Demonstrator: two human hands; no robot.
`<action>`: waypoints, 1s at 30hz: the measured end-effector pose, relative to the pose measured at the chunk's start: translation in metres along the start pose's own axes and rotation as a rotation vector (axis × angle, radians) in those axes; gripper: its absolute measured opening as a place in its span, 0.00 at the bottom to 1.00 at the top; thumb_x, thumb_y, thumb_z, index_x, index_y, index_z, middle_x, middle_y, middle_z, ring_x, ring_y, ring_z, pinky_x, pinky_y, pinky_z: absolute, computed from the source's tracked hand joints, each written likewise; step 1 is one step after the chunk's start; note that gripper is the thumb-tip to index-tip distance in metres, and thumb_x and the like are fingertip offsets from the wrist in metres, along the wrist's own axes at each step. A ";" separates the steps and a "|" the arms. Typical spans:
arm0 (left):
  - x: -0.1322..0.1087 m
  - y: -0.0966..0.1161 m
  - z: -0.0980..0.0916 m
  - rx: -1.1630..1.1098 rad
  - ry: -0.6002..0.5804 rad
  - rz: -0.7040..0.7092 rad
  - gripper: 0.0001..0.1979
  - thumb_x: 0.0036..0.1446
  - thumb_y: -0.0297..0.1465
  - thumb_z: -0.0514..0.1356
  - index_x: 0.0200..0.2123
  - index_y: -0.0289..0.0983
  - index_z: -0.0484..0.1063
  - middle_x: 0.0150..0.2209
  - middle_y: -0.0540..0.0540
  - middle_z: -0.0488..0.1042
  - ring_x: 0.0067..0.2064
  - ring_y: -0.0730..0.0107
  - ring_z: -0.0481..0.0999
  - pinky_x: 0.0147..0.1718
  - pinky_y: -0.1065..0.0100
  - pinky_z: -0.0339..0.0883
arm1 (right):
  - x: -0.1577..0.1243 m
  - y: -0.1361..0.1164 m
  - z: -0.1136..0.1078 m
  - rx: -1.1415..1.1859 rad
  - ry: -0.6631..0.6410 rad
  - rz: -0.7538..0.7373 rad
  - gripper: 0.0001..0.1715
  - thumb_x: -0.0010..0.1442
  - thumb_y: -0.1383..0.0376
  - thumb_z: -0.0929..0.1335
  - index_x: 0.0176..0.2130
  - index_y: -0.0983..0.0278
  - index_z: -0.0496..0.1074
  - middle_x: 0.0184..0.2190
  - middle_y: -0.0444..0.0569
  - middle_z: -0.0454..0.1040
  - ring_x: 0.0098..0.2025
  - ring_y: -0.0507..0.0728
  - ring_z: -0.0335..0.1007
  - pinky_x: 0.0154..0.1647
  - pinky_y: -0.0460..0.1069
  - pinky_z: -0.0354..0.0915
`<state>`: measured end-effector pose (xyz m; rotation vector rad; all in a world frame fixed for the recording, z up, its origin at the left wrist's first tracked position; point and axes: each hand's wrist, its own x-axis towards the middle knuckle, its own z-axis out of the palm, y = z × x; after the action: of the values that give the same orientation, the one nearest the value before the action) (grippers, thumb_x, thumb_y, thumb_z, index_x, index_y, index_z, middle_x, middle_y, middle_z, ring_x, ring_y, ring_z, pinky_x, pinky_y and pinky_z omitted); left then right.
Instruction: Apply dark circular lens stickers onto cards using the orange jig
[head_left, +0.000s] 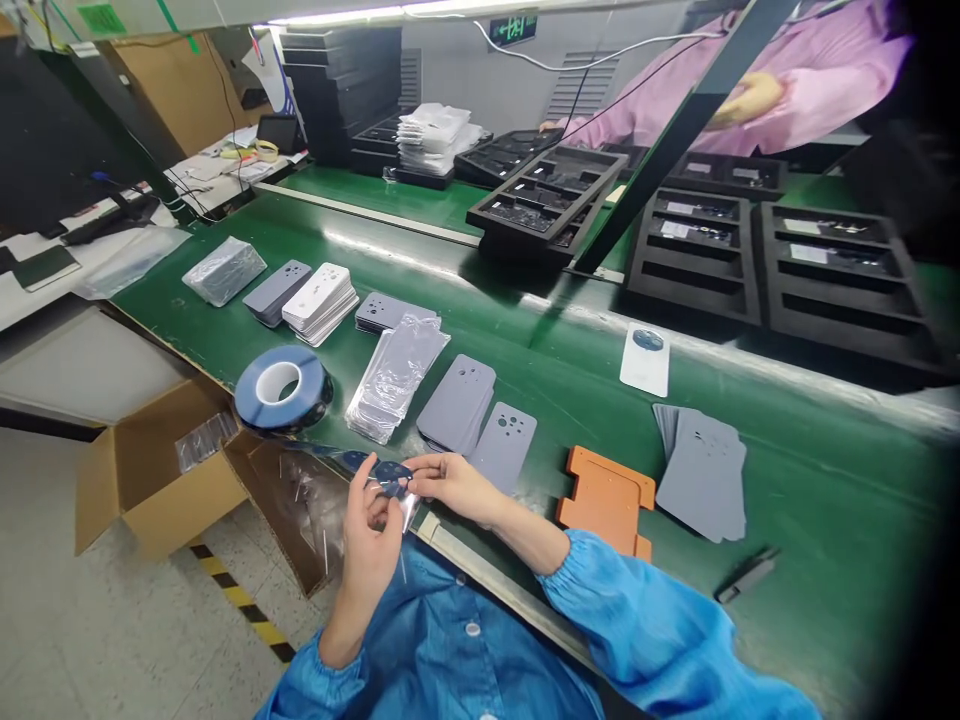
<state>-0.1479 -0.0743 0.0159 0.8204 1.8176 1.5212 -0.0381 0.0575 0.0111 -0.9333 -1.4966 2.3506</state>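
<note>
Near the bench's front edge, both hands are on a strip of dark blue film stickers (349, 459) that runs from a blue roll (309, 402) with a white core. My left hand (367, 535) grips the strip from below, with thumb and fingers around one round sticker. From the other side, my right hand (454, 487) pinches that sticker's edge; its fingertips partly cover it. Clear backing hangs under them. Beside my right hand lie a grey phone-back-shaped sheet with holes (510, 440) and a stack of similar grey sheets (459, 400).
An orange fixture (604, 500), fanned grey sheets (705, 480), a white card with a dark oval (645, 365) and a black tool (748, 575) lie rightward. Bagged sheets (397, 375) lie behind. Black trays (694, 255) line the back. An open cardboard box (165, 500) stands left; a co-worker's pink sleeve (832, 85) shows beyond.
</note>
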 end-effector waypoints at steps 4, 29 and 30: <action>0.005 0.004 -0.007 0.239 0.033 0.083 0.21 0.57 0.30 0.62 0.54 0.36 0.71 0.37 0.45 0.78 0.29 0.72 0.77 0.29 0.72 0.71 | -0.001 0.003 -0.002 0.052 0.022 -0.032 0.27 0.44 0.59 0.79 0.43 0.68 0.80 0.30 0.47 0.82 0.32 0.53 0.76 0.42 0.51 0.70; 0.021 0.006 -0.005 0.127 0.095 -0.014 0.20 0.53 0.44 0.68 0.41 0.33 0.79 0.28 0.49 0.73 0.27 0.73 0.71 0.27 0.72 0.67 | -0.016 -0.021 0.004 -1.032 0.274 -0.611 0.10 0.69 0.66 0.66 0.42 0.62 0.79 0.41 0.52 0.79 0.44 0.59 0.72 0.48 0.55 0.67; 0.020 0.005 -0.005 0.129 0.087 -0.004 0.22 0.54 0.44 0.68 0.44 0.33 0.78 0.28 0.50 0.72 0.27 0.73 0.70 0.27 0.73 0.67 | -0.014 -0.021 0.003 -1.015 0.295 -0.589 0.10 0.69 0.66 0.66 0.42 0.62 0.78 0.40 0.51 0.79 0.43 0.59 0.72 0.47 0.54 0.67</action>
<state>-0.1635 -0.0609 0.0205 0.8216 1.9967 1.4693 -0.0319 0.0584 0.0359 -0.7685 -2.4016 0.9417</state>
